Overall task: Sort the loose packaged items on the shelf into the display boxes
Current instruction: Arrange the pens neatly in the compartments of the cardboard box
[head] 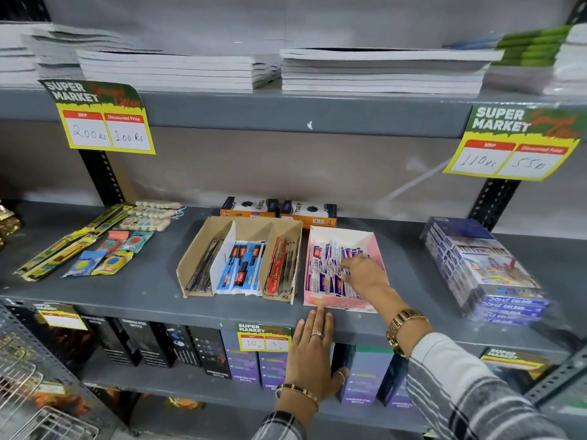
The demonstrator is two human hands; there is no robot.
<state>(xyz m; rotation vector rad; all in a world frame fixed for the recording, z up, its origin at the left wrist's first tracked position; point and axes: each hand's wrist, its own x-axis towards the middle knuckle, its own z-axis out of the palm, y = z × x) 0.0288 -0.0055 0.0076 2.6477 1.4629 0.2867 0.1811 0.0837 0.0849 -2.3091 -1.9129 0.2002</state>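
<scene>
A pink display box (320, 302) sits mid-shelf, filled with purple-and-white packets (324, 268). My right hand (362, 273) reaches into it, fingers resting on the packets; whether it grips one I cannot tell. My left hand (313, 347) lies flat and open against the shelf's front edge just below the pink box. To the left stands a brown cardboard box (190, 265) with three compartments: dark pens, blue-and-white packets (241, 268), and red packets (279, 268). Loose packaged items (104, 252) lie on the shelf's left part.
Two orange-and-black boxes (279, 209) stand behind the display boxes. A wrapped stack of blue colour-pencil packs (482, 268) lies at right. Notebooks fill the shelf above; bottle boxes (209, 354) fill the shelf below. Yellow price signs (104, 119) hang from shelf edges.
</scene>
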